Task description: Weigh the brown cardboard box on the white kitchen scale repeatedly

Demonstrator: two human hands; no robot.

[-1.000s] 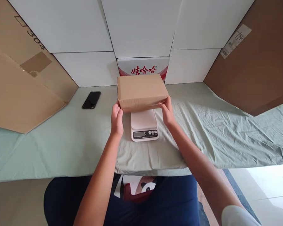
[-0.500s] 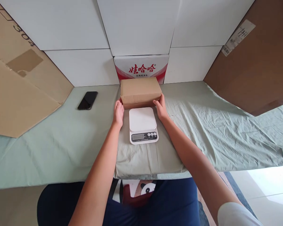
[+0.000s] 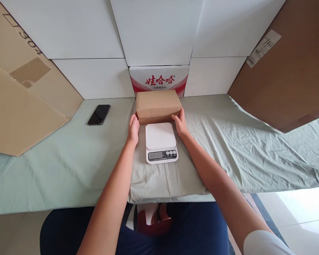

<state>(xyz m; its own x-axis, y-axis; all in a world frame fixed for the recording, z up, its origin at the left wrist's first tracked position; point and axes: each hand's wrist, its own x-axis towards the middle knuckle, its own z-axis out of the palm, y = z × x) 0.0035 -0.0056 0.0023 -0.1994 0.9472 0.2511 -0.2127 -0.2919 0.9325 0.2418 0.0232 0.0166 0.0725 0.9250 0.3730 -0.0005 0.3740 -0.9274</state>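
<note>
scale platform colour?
White, on the small digital kitchen scale; its front panel is dark grey. Head view.

Both hands, left and right, reach forward, open.

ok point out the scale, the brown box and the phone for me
scale (image 3: 160,135), head view, on the middle of its white weighing plate
brown box (image 3: 157,101), head view, on its top face
phone (image 3: 99,114), head view, on the middle of its dark screen
</note>
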